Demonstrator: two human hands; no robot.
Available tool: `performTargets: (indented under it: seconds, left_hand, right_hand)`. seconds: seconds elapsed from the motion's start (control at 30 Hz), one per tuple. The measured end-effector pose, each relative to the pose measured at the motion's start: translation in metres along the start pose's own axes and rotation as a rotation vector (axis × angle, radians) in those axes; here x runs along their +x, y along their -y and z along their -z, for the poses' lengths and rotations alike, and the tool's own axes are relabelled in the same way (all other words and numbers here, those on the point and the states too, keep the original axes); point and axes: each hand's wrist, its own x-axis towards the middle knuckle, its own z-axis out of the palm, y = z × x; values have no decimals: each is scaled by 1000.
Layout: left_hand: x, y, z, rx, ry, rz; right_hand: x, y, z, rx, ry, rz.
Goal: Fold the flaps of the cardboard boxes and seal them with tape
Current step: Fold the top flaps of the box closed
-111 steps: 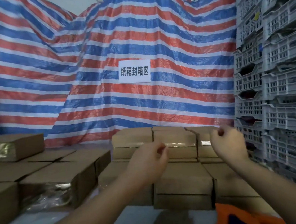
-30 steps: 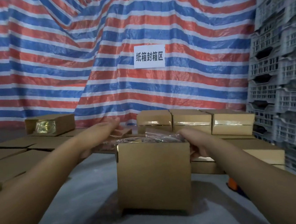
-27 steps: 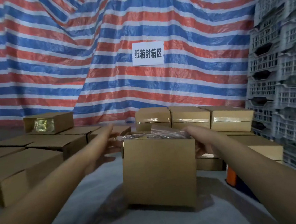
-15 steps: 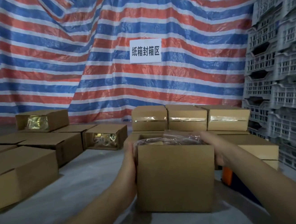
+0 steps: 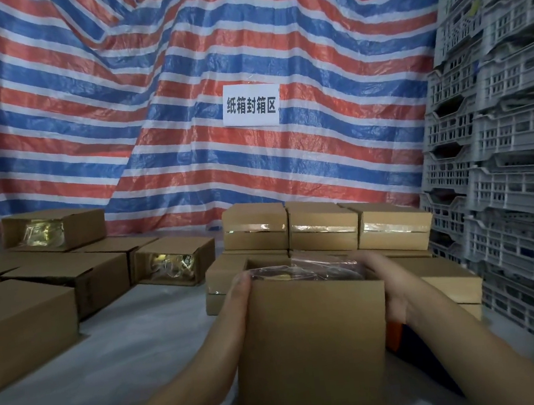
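Both hands (image 5: 240, 294) grip open box (image 5: 312, 345) (plastic-wrapped contents (image 5: 308, 268)).

Two hands (image 5: 239, 299), three taped boxes (image 5: 324, 231) in the back row, one sign (image 5: 251, 106)

One readable sign, nothing else legible.
White paper sign (image 5: 251, 106) on the striped tarp (image 5: 85, 89) at the back wall, black printed characters in one row: 纸箱封箱区. Its right edge cuts close to the last character. Cardboard boxes (image 5: 312, 345) show plain brown faces with no print or labels I can read. Grey plastic crates (image 5: 498, 147) stacked on the right carry no readable marks; a small yellow patch high up is too blurred to tell.
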Motion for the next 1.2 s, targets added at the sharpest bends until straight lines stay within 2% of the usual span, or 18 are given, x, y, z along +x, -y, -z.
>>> performTargets:
  seconds: [0.1, 0.2, 0.23, 0.33, 0.4, 0.57, 0.63, 0.7, 0.8, 0.9, 1.03, 1.1, 1.2]
  left_hand:
    - [5, -9, -8, -59, -47, 202]
    - [3, -15, 7, 93, 123, 43]
    - [7, -20, 13, 123, 95, 39]
    - [19, -37, 22, 348, 179, 33]
    - [24, -53, 26, 381, 186, 38]
    - [44, -91, 10, 1109, 285, 0]
    - [50, -96, -4, 1382, 289, -87]
    - [51, -94, -16, 1524, 294, -208]
    - [50, -90, -26, 1597, 290, -319]
    - [51, -86, -26, 1602, 251, -369]
    - [45, -92, -24, 1519, 261, -396]
    - [40, -102, -21, 1484, 329, -361]
    - [33, -110, -29, 1565, 529, -329]
  right_hand:
    - [-4, 0, 3, 54, 16, 28]
    - [-5, -5, 5, 87, 15, 82]
    - [-4, -7, 5, 98, 17, 106]
    - [-3, -13, 2, 130, 52, 159]
    - [-5, -15, -2, 151, 66, 174]
    - [-12, -20, -5, 162, 61, 174]
    - [-16, -19, -8, 145, 54, 188]
    - [-15, -18, -8, 108, -30, 338]
    - [-18, -13, -6, -40, -153, 682]
    - [-22, -9, -4, -264, -102, 906]
    - [-24, -1, -1, -553, 166, 877]
    - [-25, 4, 1, -685, 193, 807]
    - [-28, 14, 0, -847, 217, 705]
